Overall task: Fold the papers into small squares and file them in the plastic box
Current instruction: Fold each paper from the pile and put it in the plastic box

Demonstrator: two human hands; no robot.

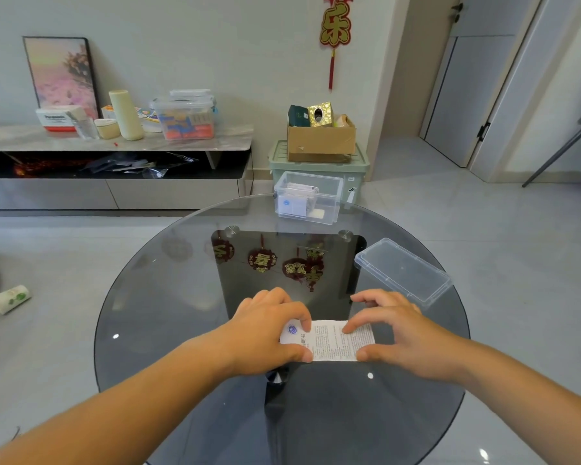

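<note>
A folded white printed paper [332, 342] lies flat on the round glass table [168, 297], near its middle. My left hand [269, 327] holds the paper's left end between thumb and curled fingers. My right hand [396, 327] grips the right end, forefinger pressing on top and thumb at the near edge. At the table's far edge stands a clear plastic box [329, 203], open, with several folded papers inside. Its clear lid [403, 270] lies on the table to the right of my hands.
Behind the table a green bin [359, 169] carries a cardboard box [321, 140]. A low cabinet [114, 142] with containers runs along the left wall. A tissue pack [9, 298] lies on the floor at left. Chair legs [557, 156] show at right.
</note>
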